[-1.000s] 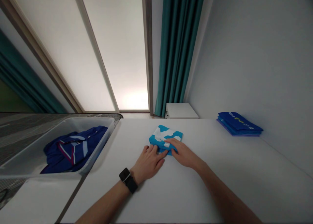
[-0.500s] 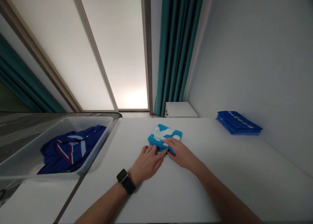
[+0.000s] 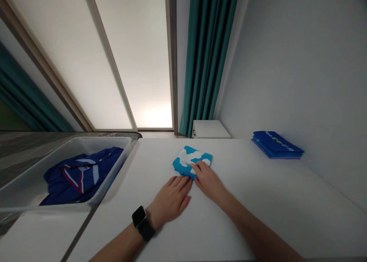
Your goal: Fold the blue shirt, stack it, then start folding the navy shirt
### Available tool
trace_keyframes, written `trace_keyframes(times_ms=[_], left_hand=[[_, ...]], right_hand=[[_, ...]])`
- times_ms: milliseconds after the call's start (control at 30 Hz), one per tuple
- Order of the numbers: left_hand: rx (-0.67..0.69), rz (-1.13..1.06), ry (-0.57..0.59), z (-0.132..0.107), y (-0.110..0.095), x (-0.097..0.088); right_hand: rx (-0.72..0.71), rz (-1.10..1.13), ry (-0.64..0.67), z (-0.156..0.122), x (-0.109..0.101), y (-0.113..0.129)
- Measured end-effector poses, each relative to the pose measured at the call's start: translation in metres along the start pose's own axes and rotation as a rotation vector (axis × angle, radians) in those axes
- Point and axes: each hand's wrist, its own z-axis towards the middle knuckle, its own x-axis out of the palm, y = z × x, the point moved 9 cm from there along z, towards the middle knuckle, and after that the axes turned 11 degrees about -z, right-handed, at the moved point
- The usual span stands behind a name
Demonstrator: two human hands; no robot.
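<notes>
A folded blue-and-white patterned cloth [image 3: 191,159] lies flat on the white table [image 3: 246,216], in front of me. The fingers of my right hand [image 3: 208,181] rest on its lower right part, pressing it flat. My left hand [image 3: 170,201] lies flat on the table just below the cloth's near edge, its fingertips beside that edge and holding nothing. A black smartwatch [image 3: 142,223] sits on my left wrist.
To the left stands a translucent plastic tub [image 3: 34,185] holding a crumpled navy striped garment [image 3: 82,176]. A stack of folded blue cloths [image 3: 276,144] lies at the table's far right, against a wall. Beyond the table are a small white cabinet [image 3: 209,129] and a teal curtain [image 3: 206,55].
My left hand has slid back and down off the cloth onto the table. My right hand stays on the cloth, and the view has shifted slightly.
</notes>
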Motion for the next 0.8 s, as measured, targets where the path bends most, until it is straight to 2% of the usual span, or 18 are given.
trace_keyframes(times_ms=[133,367,633,800], left_hand=[[0.047,-0.052,-0.016,-0.001,-0.005,0.002],[0.000,-0.074,0.013,-0.002,0.003,0.008],[-0.007,-0.085,-0.021,-0.003,0.003,0.001],[-0.076,-0.014,-0.036,-0.010,0.009,-0.002]], right_hand=[[0.015,-0.041,-0.013,0.000,0.001,0.001],[0.000,-0.041,-0.056,-0.003,0.001,-0.001],[-0.034,0.015,-0.019,-0.011,0.001,-0.001],[-0.052,0.076,0.002,-0.014,0.001,-0.002]])
